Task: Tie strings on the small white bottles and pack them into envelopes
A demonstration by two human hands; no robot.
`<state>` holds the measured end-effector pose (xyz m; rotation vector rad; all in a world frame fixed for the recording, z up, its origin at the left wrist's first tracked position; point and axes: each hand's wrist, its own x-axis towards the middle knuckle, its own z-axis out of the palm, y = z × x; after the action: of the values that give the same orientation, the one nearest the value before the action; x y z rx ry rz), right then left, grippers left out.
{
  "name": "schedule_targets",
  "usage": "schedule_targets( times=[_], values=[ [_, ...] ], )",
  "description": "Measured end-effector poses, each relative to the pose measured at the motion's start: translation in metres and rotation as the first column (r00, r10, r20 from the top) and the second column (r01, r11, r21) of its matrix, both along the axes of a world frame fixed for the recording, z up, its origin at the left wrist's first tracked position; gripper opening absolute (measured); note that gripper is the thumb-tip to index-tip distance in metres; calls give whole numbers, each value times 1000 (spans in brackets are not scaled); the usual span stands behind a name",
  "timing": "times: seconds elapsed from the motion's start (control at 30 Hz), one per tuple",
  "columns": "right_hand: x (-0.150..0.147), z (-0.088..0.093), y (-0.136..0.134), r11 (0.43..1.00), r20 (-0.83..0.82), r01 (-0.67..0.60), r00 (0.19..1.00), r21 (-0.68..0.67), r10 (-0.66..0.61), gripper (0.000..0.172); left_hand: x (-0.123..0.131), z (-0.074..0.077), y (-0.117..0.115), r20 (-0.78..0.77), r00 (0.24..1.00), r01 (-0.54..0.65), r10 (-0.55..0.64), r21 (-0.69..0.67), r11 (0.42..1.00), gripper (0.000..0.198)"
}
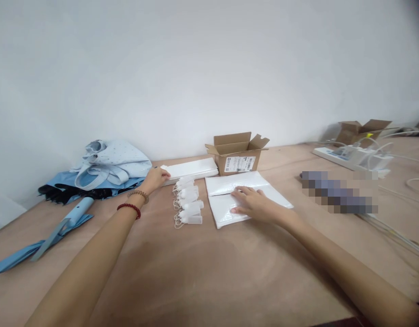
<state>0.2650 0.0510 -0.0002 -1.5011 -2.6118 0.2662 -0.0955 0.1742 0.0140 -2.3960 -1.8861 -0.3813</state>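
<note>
My left hand (155, 178) reaches to the left end of a flat white stack of bags (192, 169) lying near the wall, its fingertips on the stack's edge; the fingers look closed on that edge. My right hand (253, 203) lies flat, fingers spread, on a pile of white plastic bags (229, 184) in the middle of the wooden table (202, 268). Between the two hands sits a column of several small white bottles with cords (189, 202). An open cardboard box (237, 152) with a label stands just behind the bags.
A light-blue bag and a folded blue umbrella (103, 170) lie at the left by the wall. At the right are a white power strip with cables (352, 156) and a second open cardboard box (361, 129). A blurred-out patch covers something right of the bags.
</note>
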Motion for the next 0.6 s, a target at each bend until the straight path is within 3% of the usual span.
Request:
schedule_targets(
  times=[0.2,0.37,0.6],
  values=[
    [-1,0,-1,1000,9,7,1000,-4,-7,49,2,-5,-3,-72,997,3,4,94,996,26],
    [0,2,-2,1000,-2,10,1000,-11,-10,52,6,-2,-14,-110,992,-25,54,247,969,31],
    [1,0,-1,1000,-32,-2,999,26,3,54,4,17,-34,-30,980,-158,199,497,853,31]
  ],
)
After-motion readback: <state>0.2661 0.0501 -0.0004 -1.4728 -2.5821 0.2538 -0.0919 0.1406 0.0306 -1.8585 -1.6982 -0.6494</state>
